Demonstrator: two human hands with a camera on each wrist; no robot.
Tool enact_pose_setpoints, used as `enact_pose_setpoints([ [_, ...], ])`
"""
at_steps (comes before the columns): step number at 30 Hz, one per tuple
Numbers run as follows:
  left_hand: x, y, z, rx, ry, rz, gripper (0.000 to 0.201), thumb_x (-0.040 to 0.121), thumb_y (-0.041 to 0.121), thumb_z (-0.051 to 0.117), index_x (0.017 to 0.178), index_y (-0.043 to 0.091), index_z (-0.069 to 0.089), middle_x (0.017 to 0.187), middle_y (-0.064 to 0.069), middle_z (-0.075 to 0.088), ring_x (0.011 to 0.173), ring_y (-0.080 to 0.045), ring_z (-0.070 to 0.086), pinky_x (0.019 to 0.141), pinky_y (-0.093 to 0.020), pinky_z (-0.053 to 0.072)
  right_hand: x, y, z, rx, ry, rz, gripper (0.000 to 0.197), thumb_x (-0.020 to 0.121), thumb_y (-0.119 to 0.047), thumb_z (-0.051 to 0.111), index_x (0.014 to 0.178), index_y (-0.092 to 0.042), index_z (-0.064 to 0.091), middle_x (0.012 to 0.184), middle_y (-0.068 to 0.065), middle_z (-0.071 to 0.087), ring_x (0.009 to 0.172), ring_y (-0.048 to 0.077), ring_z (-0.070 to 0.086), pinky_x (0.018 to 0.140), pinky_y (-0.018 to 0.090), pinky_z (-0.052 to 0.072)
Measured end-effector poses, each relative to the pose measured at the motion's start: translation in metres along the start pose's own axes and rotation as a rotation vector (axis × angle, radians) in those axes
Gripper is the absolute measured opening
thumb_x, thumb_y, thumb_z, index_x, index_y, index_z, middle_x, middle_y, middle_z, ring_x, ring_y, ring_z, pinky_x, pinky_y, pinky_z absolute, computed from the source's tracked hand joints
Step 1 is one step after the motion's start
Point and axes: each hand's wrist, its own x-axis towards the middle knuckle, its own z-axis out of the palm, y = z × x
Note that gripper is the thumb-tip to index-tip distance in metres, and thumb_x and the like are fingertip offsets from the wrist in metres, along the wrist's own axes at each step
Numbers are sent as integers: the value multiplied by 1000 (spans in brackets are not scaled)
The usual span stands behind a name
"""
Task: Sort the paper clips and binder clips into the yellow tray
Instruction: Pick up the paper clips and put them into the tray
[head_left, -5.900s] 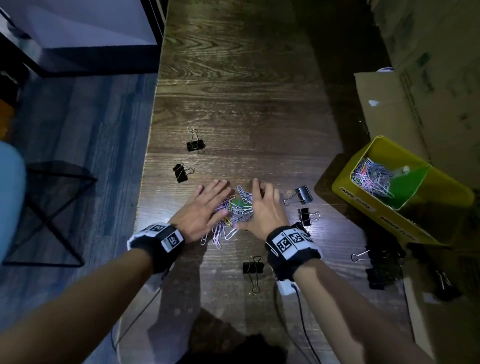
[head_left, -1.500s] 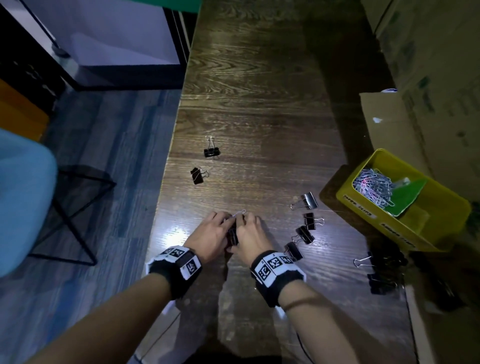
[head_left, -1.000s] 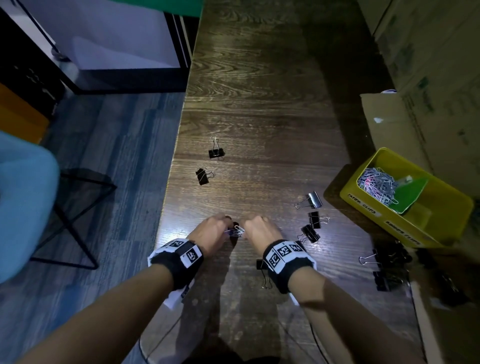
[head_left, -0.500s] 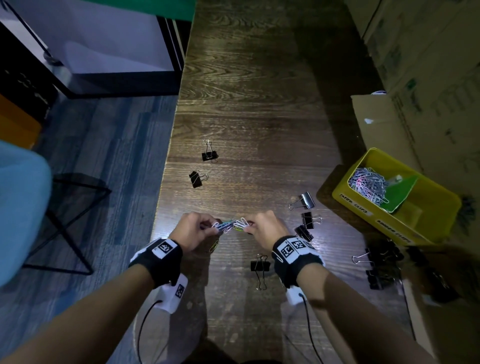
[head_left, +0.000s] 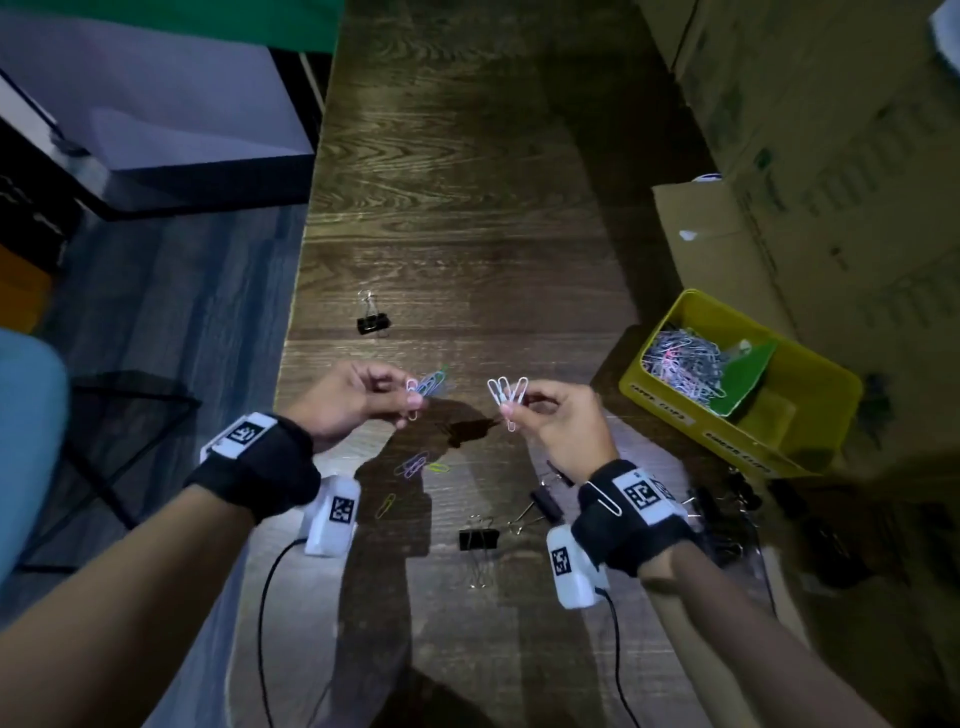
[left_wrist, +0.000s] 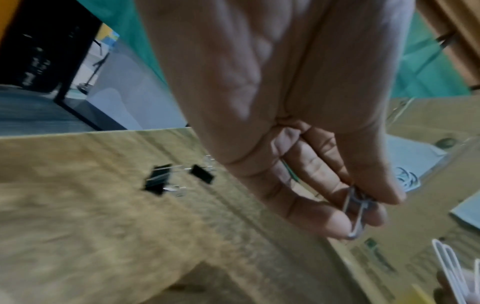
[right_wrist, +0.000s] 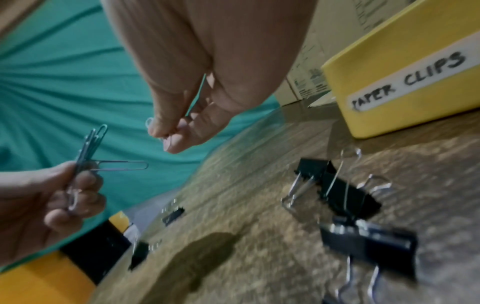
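Note:
Both hands hover above the wooden table, a little apart. My left hand (head_left: 411, 399) pinches a small bunch of coloured paper clips (head_left: 427, 385) between thumb and fingers; the same paper clips (left_wrist: 356, 207) show in the left wrist view. My right hand (head_left: 511, 410) pinches several white paper clips (head_left: 508, 391) fanned upward. The yellow tray (head_left: 675, 415) stands at the right, holding a heap of paper clips (head_left: 680, 357) and a green divider. Its label (right_wrist: 405, 79) reads PAPER CLIPS. A few loose paper clips (head_left: 415, 464) lie on the table below the hands.
Black binder clips lie scattered: one far binder clip (head_left: 373, 323), one near binder clip (head_left: 478, 540), more binder clips (right_wrist: 337, 185) near my right wrist and a dark cluster (head_left: 727, 519) by the tray. Cardboard boxes (head_left: 810, 182) line the right side. The table's left edge drops to the floor.
Both hands have risen from the table and drawn apart, each keeping a bunch of paper clips. A few clips stay on the table beneath them.

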Motion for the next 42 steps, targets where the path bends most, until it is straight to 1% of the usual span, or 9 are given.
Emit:
enact_pose_setpoints([
  [3,23,38,36,-34,-73,42,14,69,3,68,79,-6,67,67,-14,68,53,-17,59,55,-22,53,-10,-12,-35,128,84,-36,13,78,1,72,85,-10,71,73,-1,69,60,-2,62,62,11,49],
  [8,77,86,118,-28,-227,77,8,77,-6,64,78,1,64,62,-4,67,53,-11,60,53,-19,53,-15,-11,-102,224,303,-67,20,76,1,73,82,-18,70,69,-6,72,65,8,67,65,19,54],
  [15,144,91,225,488,-212,124,6,77,8,73,75,11,68,64,-3,65,53,-12,58,48,-19,47,1,-14,-181,87,470,-119,17,77,-6,74,83,-21,69,81,0,71,74,18,68,74,30,56],
  [19,153,78,253,962,-228,233,15,83,18,66,97,12,70,93,-9,68,89,-21,60,80,-28,49,22,-12,-200,-68,428,12,14,81,-13,71,90,-20,65,84,-6,66,84,15,65,80,26,53],
  [23,155,65,254,1009,-279,226,32,86,19,64,117,24,63,110,-8,64,98,-23,61,90,-37,50,49,0,-205,-334,281,149,16,86,-15,66,102,-14,64,95,1,66,90,15,62,86,33,51],
  [29,144,63,237,763,-147,306,19,79,19,72,98,17,72,100,-1,71,95,-13,63,90,-27,48,68,8,-195,-657,121,202,36,84,-14,69,118,-8,62,113,11,66,97,20,62,81,28,48],
  [32,134,57,229,733,-114,367,14,83,18,68,96,18,72,97,1,72,90,-10,64,86,-25,48,65,5,-186,-799,104,132,39,82,-14,71,121,-13,62,119,12,64,104,23,61,87,31,48],
  [37,100,39,211,663,-85,536,10,84,12,64,91,11,72,91,-2,69,81,-9,61,77,-17,47,52,2,-160,-777,181,-20,22,83,-23,69,104,-22,71,105,6,70,95,23,64,89,31,49],
  [42,61,3,163,711,-62,481,9,86,15,63,91,13,71,90,-1,67,80,-10,60,72,-17,47,30,2,-117,-703,154,-170,15,85,-17,64,98,-20,72,103,2,68,93,17,62,86,25,46],
])
